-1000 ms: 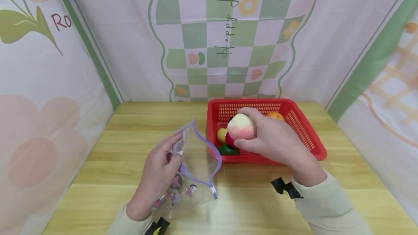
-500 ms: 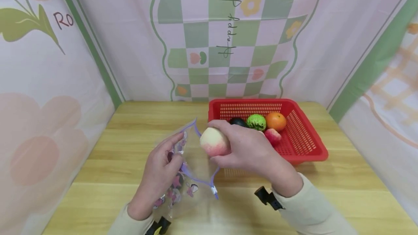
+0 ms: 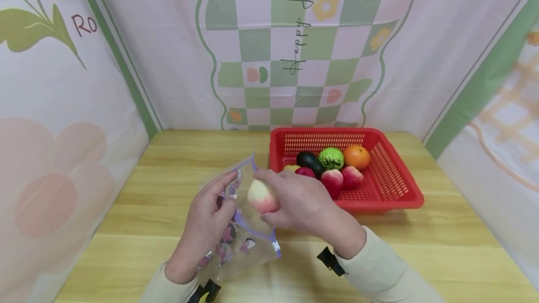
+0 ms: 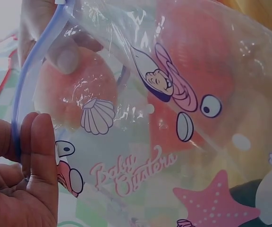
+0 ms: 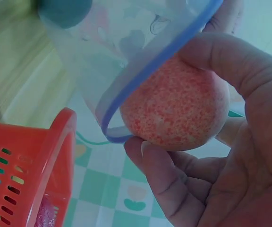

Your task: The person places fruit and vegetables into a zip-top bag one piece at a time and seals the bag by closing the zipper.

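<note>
My right hand (image 3: 301, 202) grips a pale yellow and pink peach (image 3: 262, 196) at the open mouth of a clear zip bag (image 3: 252, 256). In the right wrist view the peach (image 5: 176, 104) sits partly behind the bag's purple zip rim (image 5: 140, 80), with fingers and thumb curled round it. Through the printed plastic, the left wrist view shows the peach (image 4: 74, 90) just inside the rim. My left hand (image 3: 206, 221) pinches the bag's left edge between thumb and fingers and keeps its mouth spread. A white slider (image 3: 275, 246) sits at the zip's near end.
A red perforated basket (image 3: 396, 186) stands behind and right of the bag. In it lie an orange (image 3: 356, 157), a green striped fruit (image 3: 331, 158), a dark oval one (image 3: 309, 162) and red-pink peaches (image 3: 352, 177). The wooden table (image 3: 160, 176) ends at a printed curtain (image 3: 290, 50).
My right hand has carried the peach leftward and down from over the basket into the bag's mouth. The left hand and the bag have stayed nearly still.
</note>
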Demonstrator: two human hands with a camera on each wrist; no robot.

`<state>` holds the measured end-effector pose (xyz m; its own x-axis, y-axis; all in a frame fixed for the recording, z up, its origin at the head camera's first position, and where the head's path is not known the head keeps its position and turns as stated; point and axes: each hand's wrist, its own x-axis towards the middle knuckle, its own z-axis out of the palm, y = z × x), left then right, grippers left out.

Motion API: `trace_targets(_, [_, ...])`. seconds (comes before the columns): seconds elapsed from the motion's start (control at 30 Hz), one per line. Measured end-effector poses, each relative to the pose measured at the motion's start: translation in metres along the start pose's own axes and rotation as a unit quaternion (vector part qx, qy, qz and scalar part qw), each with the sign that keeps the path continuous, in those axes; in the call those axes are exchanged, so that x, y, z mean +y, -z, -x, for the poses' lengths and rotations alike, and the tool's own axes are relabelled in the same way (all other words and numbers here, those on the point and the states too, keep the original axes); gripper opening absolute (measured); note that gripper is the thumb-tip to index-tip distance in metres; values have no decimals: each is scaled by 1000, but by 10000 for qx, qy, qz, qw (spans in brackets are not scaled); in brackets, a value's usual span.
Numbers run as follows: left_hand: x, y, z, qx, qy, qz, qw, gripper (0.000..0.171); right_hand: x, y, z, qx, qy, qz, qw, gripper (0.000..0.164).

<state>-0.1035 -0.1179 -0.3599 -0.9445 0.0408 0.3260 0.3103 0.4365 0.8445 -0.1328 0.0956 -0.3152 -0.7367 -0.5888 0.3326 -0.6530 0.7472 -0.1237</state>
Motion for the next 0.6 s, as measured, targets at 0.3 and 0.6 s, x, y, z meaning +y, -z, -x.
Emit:
trace_targets(0.3, [1, -1, 0, 41, 5, 76, 10000, 56, -3, -4, 2, 50, 15, 62, 10000, 69])
trace_targets(0.6, [2, -1, 0, 45, -169, 147, 9997, 60, -6, 0, 2, -773, -198, 229, 9966, 67])
